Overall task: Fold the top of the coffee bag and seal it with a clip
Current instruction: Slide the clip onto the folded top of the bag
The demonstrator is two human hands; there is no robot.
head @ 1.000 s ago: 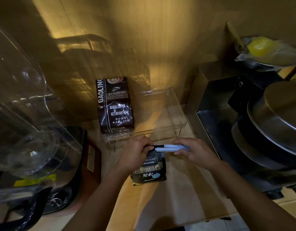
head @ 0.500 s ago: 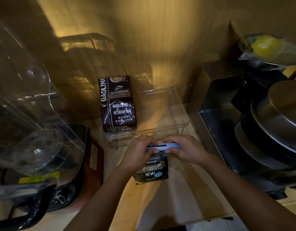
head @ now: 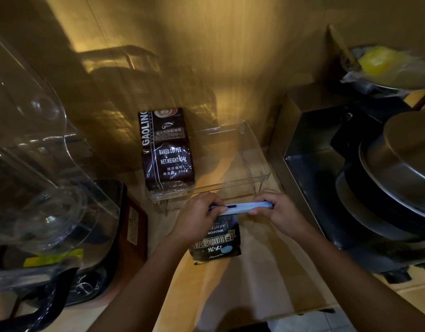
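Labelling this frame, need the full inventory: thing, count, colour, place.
small coffee bag: 1, black, counter centre, between both hands
clip: 1, pale blue-white, across that bag's top
large coffee bag: 1, dark brown, left end of clear tray
clear tray: 1, transparent, on legs behind the hands
blender jug: 1, clear, far left
pots: stacked, metal, right
counter: 1, tan
left hand: on clip's left end
right hand: on clip's right end

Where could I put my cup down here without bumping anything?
Bare wooden counter lies right of the small black coffee bag, before the steel stove. The clear plastic tray is empty right of the big brown coffee bag. The left side is crowded by a clear blender jug.
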